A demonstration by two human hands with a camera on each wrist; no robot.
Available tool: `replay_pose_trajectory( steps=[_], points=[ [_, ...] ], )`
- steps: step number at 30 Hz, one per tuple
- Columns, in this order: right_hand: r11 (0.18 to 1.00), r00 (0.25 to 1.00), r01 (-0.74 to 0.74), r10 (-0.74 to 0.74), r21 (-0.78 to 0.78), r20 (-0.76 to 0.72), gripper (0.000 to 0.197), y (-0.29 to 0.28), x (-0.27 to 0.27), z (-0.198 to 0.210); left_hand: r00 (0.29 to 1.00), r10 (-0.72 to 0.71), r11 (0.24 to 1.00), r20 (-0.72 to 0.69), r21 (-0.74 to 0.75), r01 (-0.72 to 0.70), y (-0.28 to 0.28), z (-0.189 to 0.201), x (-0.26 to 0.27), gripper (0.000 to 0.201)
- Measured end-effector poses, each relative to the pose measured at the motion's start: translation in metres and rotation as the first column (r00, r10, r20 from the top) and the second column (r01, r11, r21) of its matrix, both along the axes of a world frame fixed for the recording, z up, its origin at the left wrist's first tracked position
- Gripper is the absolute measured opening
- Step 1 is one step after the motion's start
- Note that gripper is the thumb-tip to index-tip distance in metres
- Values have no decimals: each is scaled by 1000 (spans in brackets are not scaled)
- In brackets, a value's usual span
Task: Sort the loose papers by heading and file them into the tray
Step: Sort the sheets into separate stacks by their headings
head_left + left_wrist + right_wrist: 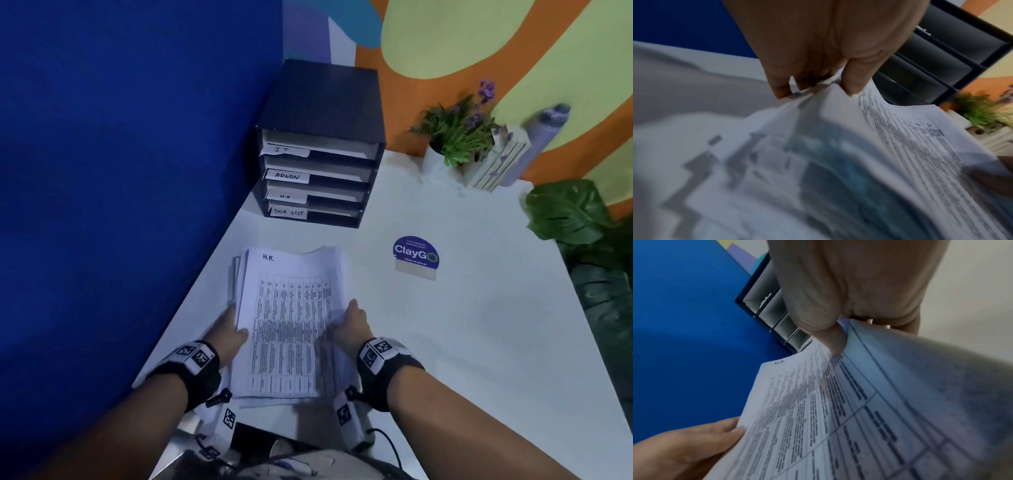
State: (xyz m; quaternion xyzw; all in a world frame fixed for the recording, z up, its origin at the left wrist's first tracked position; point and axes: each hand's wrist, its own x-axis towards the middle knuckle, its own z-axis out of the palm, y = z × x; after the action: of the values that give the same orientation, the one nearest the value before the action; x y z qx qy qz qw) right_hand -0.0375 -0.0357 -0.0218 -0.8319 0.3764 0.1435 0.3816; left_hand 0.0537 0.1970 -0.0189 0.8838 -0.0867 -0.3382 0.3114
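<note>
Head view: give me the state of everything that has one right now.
Paper stack: held at both side edges, top sheet headed H.R.
Left hand: grips the stack's left edge.
Right hand: grips the right edge.
Tray: upright, four labelled slots: IT, ADMIN, H.R, TASK LIST.

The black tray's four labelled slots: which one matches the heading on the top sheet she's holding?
The third slot from the top, labelled H.R., like the top sheet; the others read IT, ADMIN and TASK LIST.
</note>
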Motion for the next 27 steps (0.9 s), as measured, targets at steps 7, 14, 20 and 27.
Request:
replay_pose_trajectory(
  steps=[7,14,20,27],
  points=[
    [996,996,85,-85,-25,-4,69,-77,-53,8,990,-140,988,32,-63,142,-68,9,-37,79],
    [988,986,157,-156,12,-60,72,-143,-115,18,978,-190,974,90,-111,200,-141,5,-74,90],
    [978,983,171,-162,122,-84,76,-189,-147,21,991,-124,990,54,-67,127,-182,-6,-96,110],
    [984,1000,3,1,177,-23,103,-190,-144,26,953,-152,971,263,221,94,-189,3,-100,109]
  ],
)
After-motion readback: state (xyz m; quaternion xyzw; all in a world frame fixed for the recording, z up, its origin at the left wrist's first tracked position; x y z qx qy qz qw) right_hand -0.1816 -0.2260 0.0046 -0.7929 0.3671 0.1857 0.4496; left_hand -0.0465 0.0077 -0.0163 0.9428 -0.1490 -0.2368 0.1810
